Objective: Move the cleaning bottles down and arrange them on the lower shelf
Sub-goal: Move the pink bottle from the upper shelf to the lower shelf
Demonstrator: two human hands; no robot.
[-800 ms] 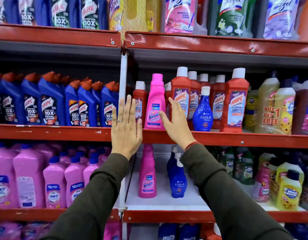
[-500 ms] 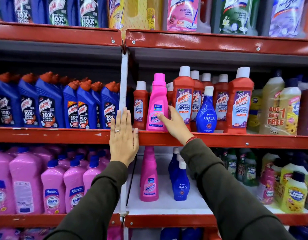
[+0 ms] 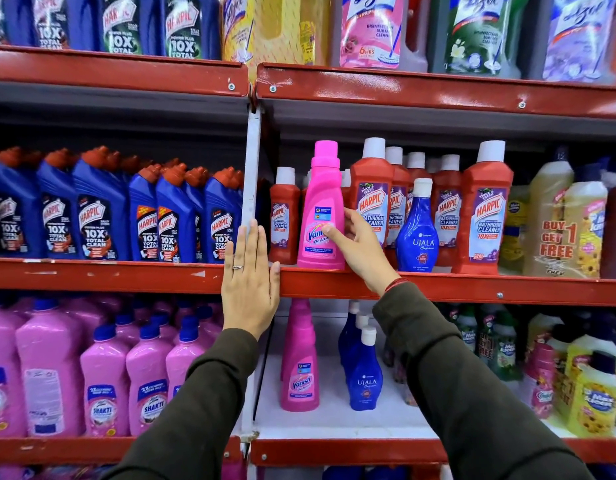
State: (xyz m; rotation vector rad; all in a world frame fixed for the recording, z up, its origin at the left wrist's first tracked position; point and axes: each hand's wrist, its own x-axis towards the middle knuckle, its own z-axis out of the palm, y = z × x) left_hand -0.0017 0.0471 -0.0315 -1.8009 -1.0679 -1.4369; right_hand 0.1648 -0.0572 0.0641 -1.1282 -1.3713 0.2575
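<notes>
A pink Vanish bottle (image 3: pixel 321 202) stands upright at the front of the middle shelf (image 3: pixel 438 287). My right hand (image 3: pixel 362 251) wraps its lower right side, thumb across the label. My left hand (image 3: pixel 250 285) lies flat and open against the red shelf edge beside the white upright, touching no bottle. A blue Ujala bottle (image 3: pixel 417 233) stands right of the hand, among red Harpic bathroom cleaner bottles (image 3: pixel 483 209). On the white lower shelf (image 3: pixel 334 424) stand pink Vanish bottles (image 3: pixel 299 362) in a row and several blue Ujala bottles (image 3: pixel 365 375).
Blue Harpic bottles (image 3: pixel 92 216) fill the middle shelf's left bay. Pink Shakti bottles (image 3: pixel 102 379) fill the lower left bay. Yellow and green bottles (image 3: pixel 590 393) crowd the lower right. Lizol bottles (image 3: pixel 372 29) line the top shelf. A white upright (image 3: pixel 250 174) divides the bays.
My right hand has moved in and closed its fingers around the pink Vanish bottle's side. My left hand slid down a little onto the shelf edge.
</notes>
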